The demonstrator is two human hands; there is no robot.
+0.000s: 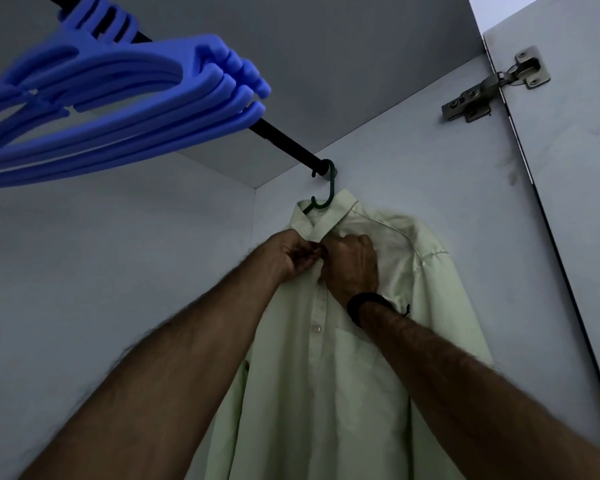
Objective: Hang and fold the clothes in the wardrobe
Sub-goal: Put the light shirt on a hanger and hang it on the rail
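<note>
Both bare forearms reach upward, converging | left hand [291,252] fingers curled, pinching | right hand [352,263] curled, pinching beside it | dark band on right wrist

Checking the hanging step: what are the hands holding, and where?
Both the left hand and right hand pinch the pale green shirt at its front placket, just below the collar.

black rod [284,138] carries blue hangers [118,98] & green hanger [329,188] w/ shirt [326,375].

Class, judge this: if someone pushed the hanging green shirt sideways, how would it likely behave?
The shirt looks thin and creased, so it would probably flop and fold. It hangs by one hanger hook on the rail, so it would likely swing.
</note>
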